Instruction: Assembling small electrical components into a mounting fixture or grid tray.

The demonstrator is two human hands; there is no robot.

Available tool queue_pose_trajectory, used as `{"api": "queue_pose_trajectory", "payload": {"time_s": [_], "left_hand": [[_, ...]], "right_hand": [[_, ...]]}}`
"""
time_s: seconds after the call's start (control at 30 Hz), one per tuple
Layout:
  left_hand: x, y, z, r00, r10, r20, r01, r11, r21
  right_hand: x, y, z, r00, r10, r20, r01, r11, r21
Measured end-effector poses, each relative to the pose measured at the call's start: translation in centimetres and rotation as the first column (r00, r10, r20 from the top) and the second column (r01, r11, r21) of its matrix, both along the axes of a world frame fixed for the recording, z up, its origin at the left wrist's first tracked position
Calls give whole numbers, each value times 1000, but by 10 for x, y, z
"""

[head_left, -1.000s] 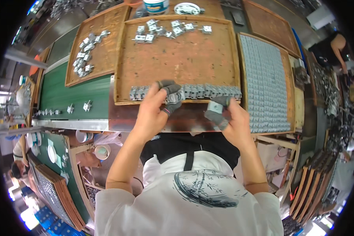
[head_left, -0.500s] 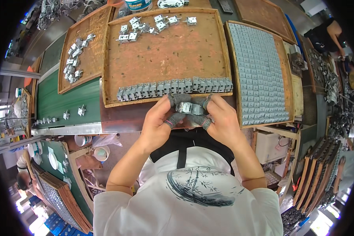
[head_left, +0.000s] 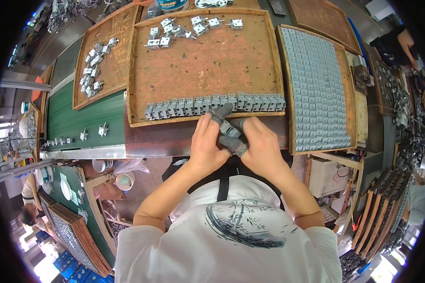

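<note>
My left hand (head_left: 208, 144) and my right hand (head_left: 259, 146) meet over the near edge of a brown wooden tray (head_left: 208, 66). Both pinch one small grey metal part (head_left: 229, 129) between fingertips covered in grey finger cots. Just beyond the hands, a row of several like grey parts (head_left: 212, 104) stands along the tray's near rim. Loose grey parts (head_left: 189, 28) lie at the tray's far end.
A second wooden tray (head_left: 99, 61) with scattered parts lies to the left, above a green conveyor belt (head_left: 80, 118) carrying a few parts. On the right a tray (head_left: 316, 89) is filled with rows of grey parts. Stacked trays stand at lower left and right. Another person's arm (head_left: 403, 42) shows at the far right.
My hands drew back from the row of parts toward my body and came together around a single part. The view shifted, so the trays sit lower in the picture.
</note>
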State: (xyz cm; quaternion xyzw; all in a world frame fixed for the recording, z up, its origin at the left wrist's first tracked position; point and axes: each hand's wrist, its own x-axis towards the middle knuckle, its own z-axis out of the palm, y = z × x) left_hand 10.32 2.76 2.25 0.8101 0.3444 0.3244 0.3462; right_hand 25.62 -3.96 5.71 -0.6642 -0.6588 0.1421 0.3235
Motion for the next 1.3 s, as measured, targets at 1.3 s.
{"api": "queue_pose_trajectory", "payload": {"time_s": [1.3], "left_hand": [[-149,157,-10,897,-213,-386,11,887,-462]], "right_hand": [[302,-181,-99,362,-925,-112,932,362,18]]}}
